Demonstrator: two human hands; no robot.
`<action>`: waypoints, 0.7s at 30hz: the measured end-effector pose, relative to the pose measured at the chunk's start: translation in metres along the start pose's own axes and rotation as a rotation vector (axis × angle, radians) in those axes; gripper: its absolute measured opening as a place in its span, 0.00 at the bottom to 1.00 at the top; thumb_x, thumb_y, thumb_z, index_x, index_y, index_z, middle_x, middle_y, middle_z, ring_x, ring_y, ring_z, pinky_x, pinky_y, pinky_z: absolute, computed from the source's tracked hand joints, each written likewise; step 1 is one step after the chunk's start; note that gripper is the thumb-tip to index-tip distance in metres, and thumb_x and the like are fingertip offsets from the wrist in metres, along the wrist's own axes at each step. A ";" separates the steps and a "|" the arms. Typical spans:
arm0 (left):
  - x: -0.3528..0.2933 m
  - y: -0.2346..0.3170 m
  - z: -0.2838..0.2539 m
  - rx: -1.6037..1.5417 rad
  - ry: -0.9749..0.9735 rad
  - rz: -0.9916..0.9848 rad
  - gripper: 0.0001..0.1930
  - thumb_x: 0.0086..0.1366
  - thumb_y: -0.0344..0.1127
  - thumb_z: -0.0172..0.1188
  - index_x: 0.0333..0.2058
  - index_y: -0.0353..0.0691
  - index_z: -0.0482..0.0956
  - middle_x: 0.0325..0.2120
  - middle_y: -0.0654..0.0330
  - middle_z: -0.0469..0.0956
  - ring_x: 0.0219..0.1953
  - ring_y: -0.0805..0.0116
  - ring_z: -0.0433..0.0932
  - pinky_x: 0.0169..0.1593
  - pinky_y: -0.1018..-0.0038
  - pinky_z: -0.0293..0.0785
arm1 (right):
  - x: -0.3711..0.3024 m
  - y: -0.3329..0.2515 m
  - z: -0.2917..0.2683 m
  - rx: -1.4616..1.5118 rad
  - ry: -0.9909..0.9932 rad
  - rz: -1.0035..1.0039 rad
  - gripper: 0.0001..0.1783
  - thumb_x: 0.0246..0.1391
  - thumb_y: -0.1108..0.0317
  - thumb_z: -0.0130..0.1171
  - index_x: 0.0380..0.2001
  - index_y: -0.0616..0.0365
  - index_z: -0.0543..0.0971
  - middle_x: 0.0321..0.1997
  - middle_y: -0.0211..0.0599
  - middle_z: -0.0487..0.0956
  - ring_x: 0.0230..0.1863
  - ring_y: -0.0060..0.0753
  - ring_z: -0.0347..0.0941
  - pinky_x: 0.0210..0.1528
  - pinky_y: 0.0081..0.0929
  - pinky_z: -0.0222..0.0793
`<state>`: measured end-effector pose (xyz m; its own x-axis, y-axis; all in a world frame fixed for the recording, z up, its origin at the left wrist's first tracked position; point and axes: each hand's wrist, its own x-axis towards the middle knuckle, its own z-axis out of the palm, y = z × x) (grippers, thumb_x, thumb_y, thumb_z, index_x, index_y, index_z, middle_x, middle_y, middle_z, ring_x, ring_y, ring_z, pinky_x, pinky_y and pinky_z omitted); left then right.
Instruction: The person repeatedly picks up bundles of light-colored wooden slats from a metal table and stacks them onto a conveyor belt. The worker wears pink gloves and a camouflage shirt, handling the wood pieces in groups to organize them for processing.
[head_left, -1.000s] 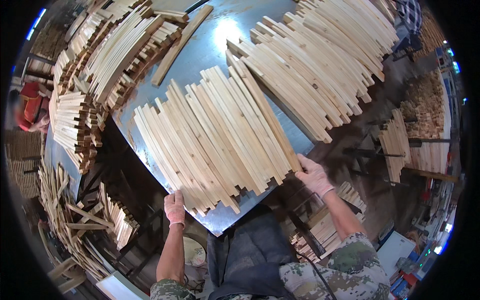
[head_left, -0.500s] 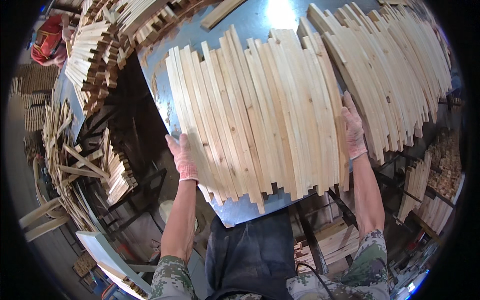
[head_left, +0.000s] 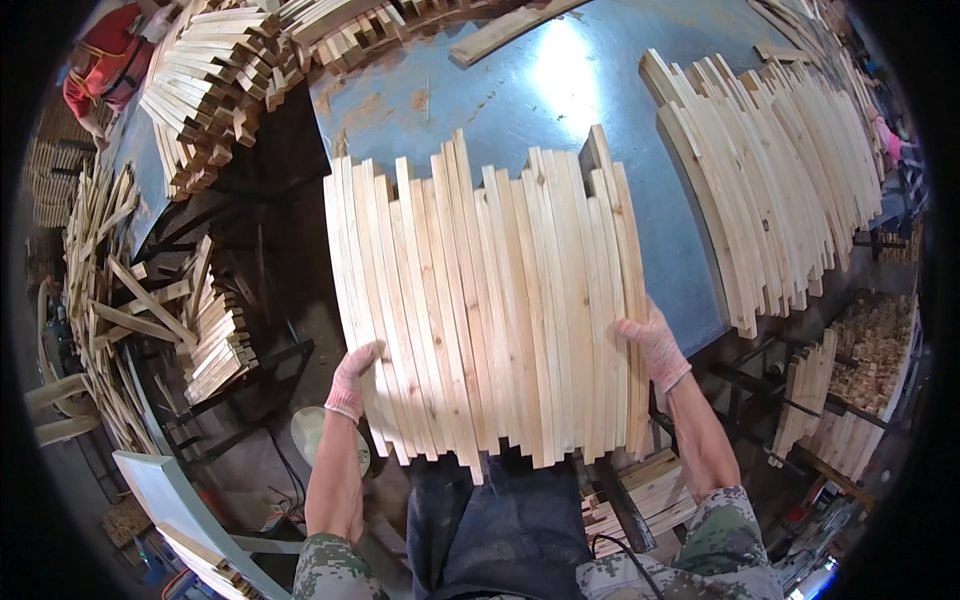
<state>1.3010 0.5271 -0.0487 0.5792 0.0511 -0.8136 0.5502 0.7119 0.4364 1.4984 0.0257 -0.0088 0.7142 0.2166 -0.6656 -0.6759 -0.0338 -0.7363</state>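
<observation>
A wide row of pale wooden strips lies side by side in front of me, with uneven ends. My left hand, in a pinkish work glove, is closed on the row's left edge, thumb over the top. On the opposite edge my right hand, gloved alike, grips with its thumb on top; its other fingers are mostly hidden. Between them the hands squeeze the strips together. The row's near ends stick out past the blue metal table, close to my dark apron.
Another row of strips rests on the table to the right. A loose board lies at the far side. At the far left, a person in red stands by stacked strips. Scrap wood is piled at left.
Both hands have closed on the row's sides and drawn it toward me, off the near table edge. A gap of bare table now separates it from the right-hand row.
</observation>
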 end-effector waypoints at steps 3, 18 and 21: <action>-0.012 -0.024 -0.041 0.028 -0.046 0.022 0.26 0.57 0.44 0.78 0.46 0.29 0.85 0.44 0.52 0.86 0.48 0.55 0.85 0.59 0.55 0.82 | -0.016 0.010 0.017 0.023 -0.038 0.028 0.43 0.51 0.66 0.75 0.69 0.65 0.70 0.56 0.37 0.82 0.52 0.30 0.81 0.57 0.32 0.81; -0.155 -0.001 -0.009 -0.155 0.063 0.254 0.30 0.60 0.33 0.75 0.60 0.30 0.79 0.48 0.53 0.87 0.46 0.64 0.86 0.57 0.65 0.81 | -0.028 -0.010 0.063 -0.014 -0.195 -0.039 0.43 0.50 0.59 0.71 0.68 0.64 0.71 0.41 0.23 0.78 0.36 0.17 0.71 0.36 0.20 0.67; -0.200 -0.004 -0.020 -0.171 0.095 0.406 0.32 0.59 0.35 0.76 0.61 0.32 0.78 0.50 0.55 0.86 0.49 0.66 0.85 0.58 0.66 0.81 | -0.018 -0.050 0.070 -0.173 -0.335 -0.062 0.47 0.51 0.49 0.77 0.67 0.65 0.71 0.38 0.21 0.76 0.40 0.21 0.76 0.46 0.30 0.78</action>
<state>1.1713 0.5281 0.1043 0.6656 0.4084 -0.6246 0.1775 0.7263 0.6640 1.5070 0.0914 0.0485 0.6342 0.5294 -0.5635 -0.5724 -0.1685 -0.8025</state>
